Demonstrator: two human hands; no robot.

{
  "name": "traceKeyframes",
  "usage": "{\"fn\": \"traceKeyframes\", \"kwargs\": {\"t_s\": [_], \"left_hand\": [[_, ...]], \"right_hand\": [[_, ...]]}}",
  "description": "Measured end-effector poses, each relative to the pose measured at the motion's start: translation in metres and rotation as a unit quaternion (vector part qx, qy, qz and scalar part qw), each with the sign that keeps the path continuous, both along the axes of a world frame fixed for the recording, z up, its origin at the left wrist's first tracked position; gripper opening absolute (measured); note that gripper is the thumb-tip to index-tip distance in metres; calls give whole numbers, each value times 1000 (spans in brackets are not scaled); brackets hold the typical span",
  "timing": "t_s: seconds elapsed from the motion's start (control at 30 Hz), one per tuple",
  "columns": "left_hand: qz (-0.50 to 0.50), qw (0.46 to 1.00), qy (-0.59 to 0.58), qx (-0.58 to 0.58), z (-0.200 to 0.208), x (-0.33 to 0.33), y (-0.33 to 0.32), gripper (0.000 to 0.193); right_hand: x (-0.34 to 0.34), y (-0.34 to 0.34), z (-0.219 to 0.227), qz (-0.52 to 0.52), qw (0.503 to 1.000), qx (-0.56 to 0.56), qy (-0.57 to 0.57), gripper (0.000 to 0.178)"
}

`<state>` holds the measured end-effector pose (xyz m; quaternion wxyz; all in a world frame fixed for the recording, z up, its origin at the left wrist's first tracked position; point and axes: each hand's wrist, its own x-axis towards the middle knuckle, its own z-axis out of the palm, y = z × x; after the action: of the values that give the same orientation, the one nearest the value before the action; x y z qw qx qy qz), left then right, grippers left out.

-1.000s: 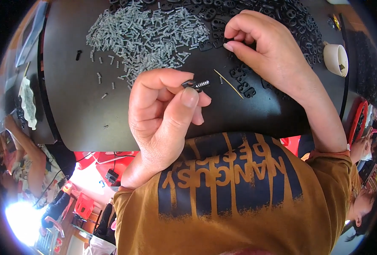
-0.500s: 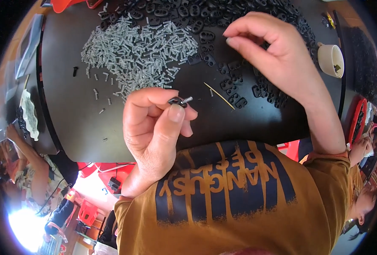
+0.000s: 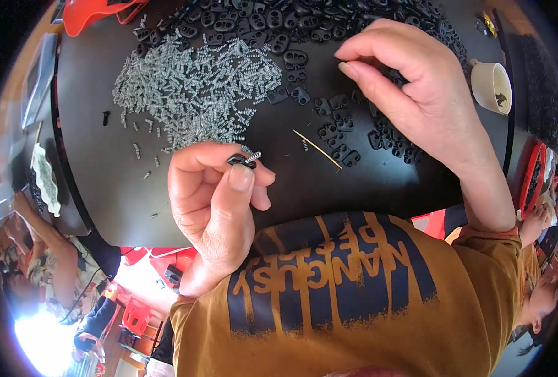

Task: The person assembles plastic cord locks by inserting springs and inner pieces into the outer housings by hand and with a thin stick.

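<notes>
My left hand (image 3: 207,198) pinches a small black plastic cord lock part (image 3: 236,160) between thumb and forefinger, above the near side of the table. A metal spring (image 3: 254,156) sticks out of that part, pointing up and to the right. My right hand (image 3: 420,91) hovers at the right, over loose black pieces; its thumb and forefinger tips are close but apart, with nothing visible between them. Beyond my left hand spreads a heap of small metal springs (image 3: 191,88). Loose black cord lock parts (image 3: 340,135) lie between my hands, and a larger heap of them (image 3: 279,19) covers the far side.
A thin wooden stick (image 3: 320,151) rests on the dark table (image 3: 109,188) beside one loose spring. A white cup (image 3: 482,81) stands at the right edge. At the far left are a red container (image 3: 90,19) and a black screw-shaped piece (image 3: 106,118). Other people sit on both sides.
My left hand has moved slightly left and down in the picture with the cord lock part and spring. My right hand has barely shifted. The table view has slid a little left and downward.
</notes>
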<state>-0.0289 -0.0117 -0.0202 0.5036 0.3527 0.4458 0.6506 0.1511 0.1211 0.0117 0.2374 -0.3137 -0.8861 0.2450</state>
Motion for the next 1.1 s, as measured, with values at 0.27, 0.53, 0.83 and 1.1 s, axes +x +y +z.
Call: {"fn": "traceKeyframes", "kwargs": {"t_s": [0.27, 0.53, 0.83, 1.1], "left_hand": [[-5, 1000, 0, -27, 4, -1, 2, 14], [-10, 999, -9, -38, 7, -3, 1, 15], [-16, 999, -13, -43, 8, -3, 0, 16], [-58, 998, -29, -7, 27, 14, 1, 18]], "right_hand": [[-35, 24, 4, 98, 985, 91, -105, 7], [-51, 35, 9, 103, 968, 86, -211, 7], [-39, 16, -3, 52, 995, 17, -82, 11], [-14, -45, 15, -28, 751, -588, 300, 28]]}}
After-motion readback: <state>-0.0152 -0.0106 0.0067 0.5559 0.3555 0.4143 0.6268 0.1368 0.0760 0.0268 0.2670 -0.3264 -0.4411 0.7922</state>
